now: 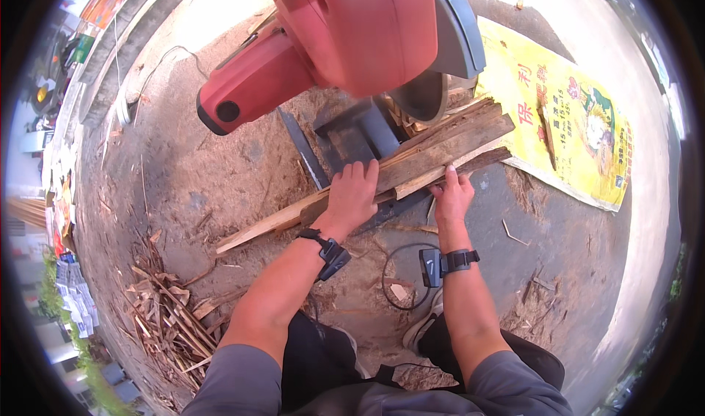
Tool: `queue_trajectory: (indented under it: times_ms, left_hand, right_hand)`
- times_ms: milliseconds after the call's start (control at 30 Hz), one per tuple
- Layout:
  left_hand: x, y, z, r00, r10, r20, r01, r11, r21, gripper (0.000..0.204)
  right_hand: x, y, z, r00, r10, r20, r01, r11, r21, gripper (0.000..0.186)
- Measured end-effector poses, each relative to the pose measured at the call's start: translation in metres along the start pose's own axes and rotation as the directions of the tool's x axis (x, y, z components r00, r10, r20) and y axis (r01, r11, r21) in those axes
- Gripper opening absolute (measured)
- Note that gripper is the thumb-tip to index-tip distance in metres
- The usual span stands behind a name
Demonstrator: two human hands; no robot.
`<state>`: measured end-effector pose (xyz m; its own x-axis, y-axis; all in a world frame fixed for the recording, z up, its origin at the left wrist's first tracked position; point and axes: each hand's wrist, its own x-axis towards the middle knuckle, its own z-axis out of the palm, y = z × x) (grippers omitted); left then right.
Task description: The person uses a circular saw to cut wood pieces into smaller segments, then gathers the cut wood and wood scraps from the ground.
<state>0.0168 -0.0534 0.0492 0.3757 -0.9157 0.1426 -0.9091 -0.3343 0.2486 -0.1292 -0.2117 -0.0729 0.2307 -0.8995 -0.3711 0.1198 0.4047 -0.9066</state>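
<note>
A bundle of long, rough wooden strips [455,140] lies diagonally across the dark metal base [345,129] of a red chop saw [367,27], whose grey guard [452,30] sits above the far end of the wood. My left hand [349,196] is closed over the middle of the strips, fingers resting on top. My right hand [452,196] grips the near edge of the strips farther to the right, thumb on top. Both wrists carry black strapped devices. The blade is mostly hidden by the guard and housing.
A yellow printed sack [601,181] lies flat at the right with a wood piece on it. Split scraps [165,317] pile at lower left. A cord [180,49] runs near a concrete step [110,63] at upper left. A black loop of cable [384,284] lies by my feet.
</note>
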Motion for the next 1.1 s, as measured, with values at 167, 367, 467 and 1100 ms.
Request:
queue_trajectory:
  times_ms: [167, 367, 467, 1100]
  left_hand:
    - [0.005, 0.001, 0.002, 0.999, -0.030, -0.013, 0.030, 1.000, -0.007, 0.069]
    - [-0.006, -0.011, 0.039, 0.992, 0.077, 0.097, -0.081, 0.996, 0.030, 0.058]
    - [0.018, 0.007, 0.021, 0.994, 0.106, -0.005, -0.105, 0.993, 0.053, 0.056]
    - [0.061, -0.015, 0.041, 0.991, -0.119, -0.054, 0.117, 0.993, -0.030, 0.071]
  right_hand:
    - [0.004, -0.013, 0.008, 0.998, -0.037, 0.059, 0.039, 0.999, -0.034, 0.024]
    - [-0.019, 0.009, 0.003, 0.986, -0.153, -0.059, 0.162, 0.965, 0.204, 0.021]
    - [0.002, -0.001, -0.016, 0.981, -0.162, -0.106, 0.169, 0.983, 0.066, 0.021]
    - [0.066, 0.005, -0.090, 0.983, -0.177, 0.046, 0.159, 0.704, -0.692, 0.050]
